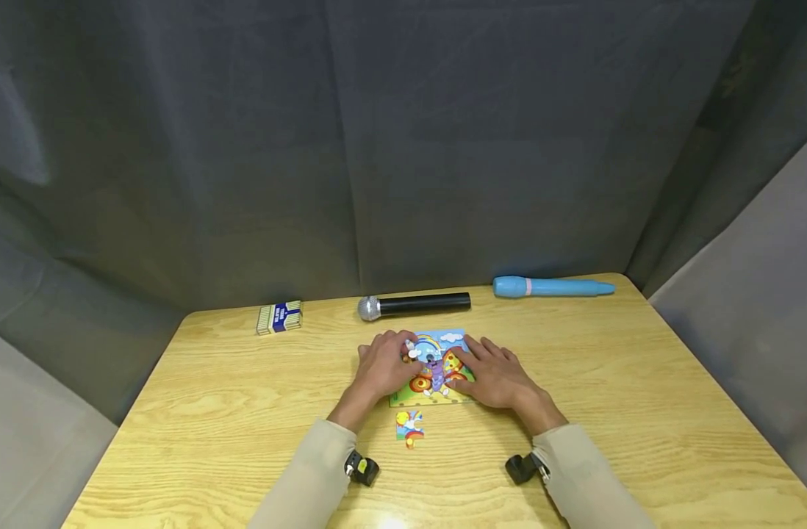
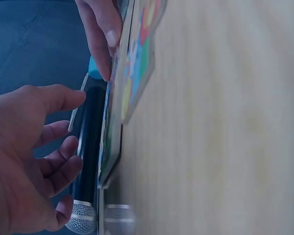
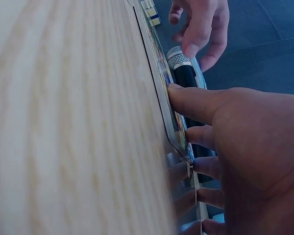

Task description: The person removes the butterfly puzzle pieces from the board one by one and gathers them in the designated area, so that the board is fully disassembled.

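A butterfly jigsaw puzzle (image 1: 436,397) lies flat on the table between both hands. My left hand (image 1: 384,365) is over its left side and pinches a thin puzzle piece (image 2: 71,126) between thumb and fingers, seen nearly edge-on above the board in the left wrist view. With fingers spread, my right hand (image 1: 499,375) rests on the puzzle's right side; in the right wrist view its thumb (image 3: 191,101) presses the picture and the other fingers reach past the edge. Loose picture pieces (image 1: 410,426) lie just in front of the board, close to the left forearm.
Behind the puzzle lies a black microphone (image 1: 423,303) with a silver head. A blue microphone-shaped object (image 1: 562,287) is at the back right, and a blue-labelled pack of thin sticks (image 1: 280,317) at the back left. A grey curtain (image 1: 350,147) hangs behind the wooden table (image 1: 231,433).
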Demonstrator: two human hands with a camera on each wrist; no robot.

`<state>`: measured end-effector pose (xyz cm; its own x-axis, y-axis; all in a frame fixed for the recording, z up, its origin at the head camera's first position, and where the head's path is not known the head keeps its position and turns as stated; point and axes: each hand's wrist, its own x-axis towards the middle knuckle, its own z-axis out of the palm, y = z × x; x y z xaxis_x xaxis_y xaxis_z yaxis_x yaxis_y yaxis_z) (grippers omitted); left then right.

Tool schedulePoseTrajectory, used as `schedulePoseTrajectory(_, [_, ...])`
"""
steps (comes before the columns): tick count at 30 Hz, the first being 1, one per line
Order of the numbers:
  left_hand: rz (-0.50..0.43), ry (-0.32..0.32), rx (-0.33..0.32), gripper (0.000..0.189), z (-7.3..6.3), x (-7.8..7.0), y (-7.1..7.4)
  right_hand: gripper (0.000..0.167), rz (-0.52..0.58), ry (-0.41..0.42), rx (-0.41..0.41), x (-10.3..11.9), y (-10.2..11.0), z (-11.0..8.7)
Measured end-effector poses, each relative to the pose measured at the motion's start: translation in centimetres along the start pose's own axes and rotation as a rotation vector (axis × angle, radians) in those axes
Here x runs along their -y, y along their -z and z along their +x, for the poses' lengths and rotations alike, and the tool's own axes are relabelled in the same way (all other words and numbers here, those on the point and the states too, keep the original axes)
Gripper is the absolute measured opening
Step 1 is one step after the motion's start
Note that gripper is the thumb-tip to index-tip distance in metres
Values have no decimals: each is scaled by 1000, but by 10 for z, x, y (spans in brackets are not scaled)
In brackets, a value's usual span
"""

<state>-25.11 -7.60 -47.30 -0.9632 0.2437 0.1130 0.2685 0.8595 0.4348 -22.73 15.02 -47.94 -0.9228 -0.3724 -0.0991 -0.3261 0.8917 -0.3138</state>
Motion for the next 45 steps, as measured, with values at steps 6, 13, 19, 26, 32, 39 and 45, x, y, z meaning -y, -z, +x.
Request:
schedulePoseTrajectory(6, [-15, -31, 6, 42, -16, -5, 3, 67, 4, 8, 8, 0, -2, 0])
schedulePoseTrajectory(13, [-70, -41, 43, 40, -30, -9, 2, 69, 15, -8, 6, -1, -3, -2])
schedulePoseTrajectory(19, [-53, -74, 55, 39, -40, -12, 3, 65, 8, 16, -3, -1, -3, -2])
schedulePoseTrajectory(26, [-43, -78, 104, 40, -50, -13, 3, 61, -9, 29, -4, -1, 0, -1])
schedulePoseTrajectory(32, [-41, -88, 155, 40, -60, -12, 2, 64, -1, 14, -1, -3, -3, 1])
schedulePoseTrajectory(39, [8, -112, 164, 39, -65, -14, 0, 66, 0, 7, -9, -4, -2, 0])
schedulePoseTrajectory(45, [34, -124, 191, 39, -70, -19, 0, 64, -5, 22, -17, -4, -2, 1])
